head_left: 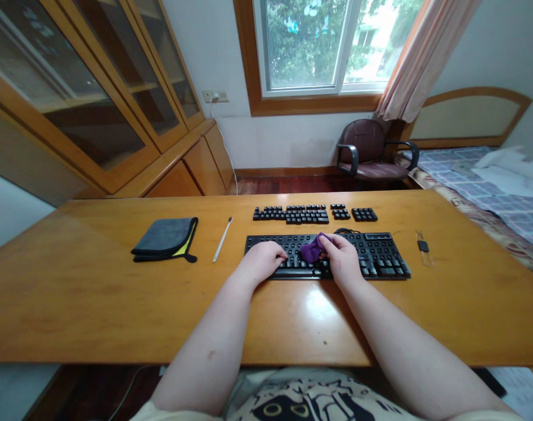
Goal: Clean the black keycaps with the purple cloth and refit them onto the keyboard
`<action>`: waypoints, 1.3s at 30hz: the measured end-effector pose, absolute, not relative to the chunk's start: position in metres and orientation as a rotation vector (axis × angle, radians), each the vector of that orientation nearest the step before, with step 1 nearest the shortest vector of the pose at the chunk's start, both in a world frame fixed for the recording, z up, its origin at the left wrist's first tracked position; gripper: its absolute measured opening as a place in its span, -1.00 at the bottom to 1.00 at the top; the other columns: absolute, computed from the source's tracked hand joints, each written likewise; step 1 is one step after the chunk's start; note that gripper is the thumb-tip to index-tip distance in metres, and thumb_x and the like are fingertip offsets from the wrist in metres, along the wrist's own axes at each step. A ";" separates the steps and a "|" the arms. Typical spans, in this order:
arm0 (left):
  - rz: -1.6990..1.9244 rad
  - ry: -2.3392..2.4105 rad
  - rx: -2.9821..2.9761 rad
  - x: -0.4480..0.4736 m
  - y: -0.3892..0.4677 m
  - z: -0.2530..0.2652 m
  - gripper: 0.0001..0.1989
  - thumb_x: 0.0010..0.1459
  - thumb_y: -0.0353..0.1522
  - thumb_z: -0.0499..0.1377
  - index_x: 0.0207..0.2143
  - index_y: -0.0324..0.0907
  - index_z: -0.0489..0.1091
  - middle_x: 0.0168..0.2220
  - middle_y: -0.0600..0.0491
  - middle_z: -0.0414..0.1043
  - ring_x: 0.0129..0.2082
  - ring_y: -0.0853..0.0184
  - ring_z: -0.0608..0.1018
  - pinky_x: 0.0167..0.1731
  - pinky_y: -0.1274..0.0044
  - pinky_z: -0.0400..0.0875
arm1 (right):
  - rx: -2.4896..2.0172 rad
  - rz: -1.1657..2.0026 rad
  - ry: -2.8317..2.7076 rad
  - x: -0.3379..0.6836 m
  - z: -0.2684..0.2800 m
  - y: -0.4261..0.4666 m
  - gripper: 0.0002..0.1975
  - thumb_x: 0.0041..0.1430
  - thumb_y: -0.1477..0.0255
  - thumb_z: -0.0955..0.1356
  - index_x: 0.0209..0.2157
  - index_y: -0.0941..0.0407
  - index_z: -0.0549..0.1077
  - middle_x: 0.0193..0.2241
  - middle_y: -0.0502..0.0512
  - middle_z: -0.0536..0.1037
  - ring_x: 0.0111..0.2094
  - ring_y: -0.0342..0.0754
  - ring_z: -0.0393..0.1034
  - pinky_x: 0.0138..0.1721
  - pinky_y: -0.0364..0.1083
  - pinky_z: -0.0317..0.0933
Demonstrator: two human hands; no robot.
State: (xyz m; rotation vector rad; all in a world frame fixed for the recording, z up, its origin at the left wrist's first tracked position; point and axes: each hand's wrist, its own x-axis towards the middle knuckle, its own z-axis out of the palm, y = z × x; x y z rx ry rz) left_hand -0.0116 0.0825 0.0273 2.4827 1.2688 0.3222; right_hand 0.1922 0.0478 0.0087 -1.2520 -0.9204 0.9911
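A black keyboard (386,254) lies flat on the desk, with most of its keycaps off and bare switch posts showing. My left hand (266,259) rests on its left part, fingers curled down against it; the thumb is mostly hidden. Pinched in my right hand (343,260) is a soft purple lump (311,251) that looks like cleaning putty. The lump touches the middle of the keyboard and stretches up to my thumb and fingertips. Behind the keyboard, loose black keycaps (307,214) stand in rows, grouped in several blocks.
On the wooden desk (117,310) a folded grey cloth (163,237) and a thin white brush (222,240) lie to the left. A wire keycap puller (423,245) lies right of the keyboard. Beyond the desk stand a chair (367,146) and a bed (459,169).
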 end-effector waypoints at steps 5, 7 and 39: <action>0.353 1.215 2.515 -0.014 0.084 0.026 -0.81 0.02 -0.46 0.12 -0.38 -0.10 0.52 -0.30 0.08 0.53 -0.24 0.34 0.51 -0.04 0.48 0.32 | -1.255 0.984 -0.926 0.191 0.009 0.048 -0.67 -0.09 0.17 0.40 -0.38 0.13 0.51 -0.52 0.02 0.51 -0.59 -0.14 0.29 -0.54 -0.13 0.22; 0.362 1.208 2.521 -0.014 0.084 0.025 -0.82 0.03 -0.46 0.11 -0.40 -0.09 0.52 -0.31 0.10 0.53 -0.25 0.35 0.51 0.04 0.44 0.24 | -1.255 0.990 -0.924 0.191 0.010 0.048 -0.67 -0.09 0.17 0.40 -0.37 0.13 0.51 -0.52 0.03 0.51 -0.58 -0.13 0.30 -0.54 -0.13 0.22; 0.465 1.285 2.348 -0.016 0.084 0.028 -0.82 0.03 -0.36 0.15 -0.31 -0.08 0.53 -0.29 0.06 0.52 -0.18 0.27 0.46 -0.05 0.42 0.28 | -1.254 0.992 -0.919 0.191 0.009 0.047 -0.67 -0.09 0.17 0.40 -0.37 0.13 0.52 -0.52 0.01 0.50 -0.59 -0.15 0.29 -0.52 -0.13 0.21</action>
